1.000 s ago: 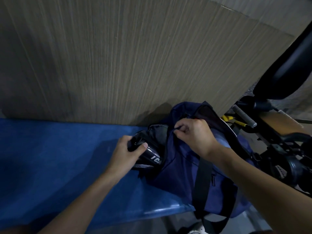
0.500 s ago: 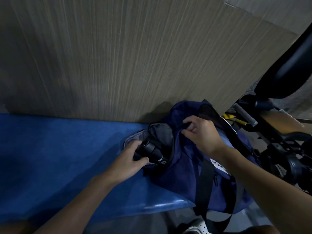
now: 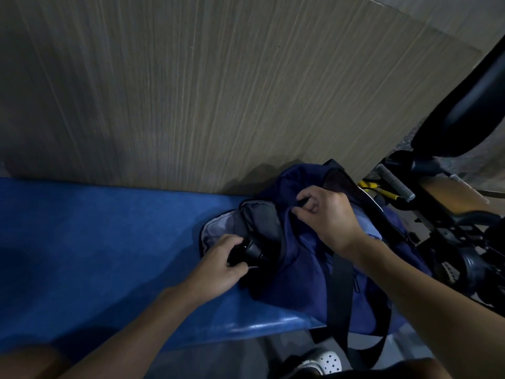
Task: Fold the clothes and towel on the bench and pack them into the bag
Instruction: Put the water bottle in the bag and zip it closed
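Packing step: the left hand grips a dark rolled bundle (garment or towel, unclear) at the open mouth of the bag on the table. The right hand clutches the bag's top; next, I'd judge, the bundle needs pushing deeper.

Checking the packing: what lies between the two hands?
The head view shows only the bag between them: its grey pocket flap and blue cloth separate the left hand, gripping a black item, from the right hand, gripping the bag's top.
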### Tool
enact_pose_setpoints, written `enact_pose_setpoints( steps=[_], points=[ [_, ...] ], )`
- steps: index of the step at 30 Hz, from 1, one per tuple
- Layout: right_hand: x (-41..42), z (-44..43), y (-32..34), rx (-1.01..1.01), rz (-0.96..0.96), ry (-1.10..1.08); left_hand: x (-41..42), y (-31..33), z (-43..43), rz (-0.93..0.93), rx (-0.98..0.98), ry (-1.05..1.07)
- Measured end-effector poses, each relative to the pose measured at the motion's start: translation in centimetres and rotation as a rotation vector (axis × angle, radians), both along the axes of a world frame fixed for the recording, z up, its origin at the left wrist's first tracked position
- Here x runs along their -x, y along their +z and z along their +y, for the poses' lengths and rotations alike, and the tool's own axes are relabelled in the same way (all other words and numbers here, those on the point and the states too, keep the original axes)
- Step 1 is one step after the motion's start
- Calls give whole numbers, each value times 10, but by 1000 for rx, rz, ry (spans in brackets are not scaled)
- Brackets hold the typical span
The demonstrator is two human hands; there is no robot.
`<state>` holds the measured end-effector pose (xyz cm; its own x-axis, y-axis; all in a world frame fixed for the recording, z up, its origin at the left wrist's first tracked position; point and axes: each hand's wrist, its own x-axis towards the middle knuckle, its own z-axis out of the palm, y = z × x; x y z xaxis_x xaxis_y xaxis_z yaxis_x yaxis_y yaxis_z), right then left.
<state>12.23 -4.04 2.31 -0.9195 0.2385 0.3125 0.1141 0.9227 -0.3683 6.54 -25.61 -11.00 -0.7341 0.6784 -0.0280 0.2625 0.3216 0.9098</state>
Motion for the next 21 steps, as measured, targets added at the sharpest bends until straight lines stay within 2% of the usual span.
enact_pose_setpoints(
  steps=[5, 9, 12, 13, 17, 21],
  points=[
    [6, -5, 6, -4, 37, 23, -1, 0, -2, -9, -27, -103],
    [8, -9, 7, 11, 57, 54, -4, 2, -3, 74, 68, -275],
    [10, -12, 6, -3, 57, 75, -9, -1, -3, 186, 213, -388],
    [9, -12, 6, -6, 59, 71, -12, -2, -2, 214, 211, -384],
    [4, -8, 5, 17, 40, 19, -22, -3, 4, 114, -42, -247],
    [1, -7, 4, 27, 36, 18, -24, -5, 8, 72, -20, -239]
  ],
)
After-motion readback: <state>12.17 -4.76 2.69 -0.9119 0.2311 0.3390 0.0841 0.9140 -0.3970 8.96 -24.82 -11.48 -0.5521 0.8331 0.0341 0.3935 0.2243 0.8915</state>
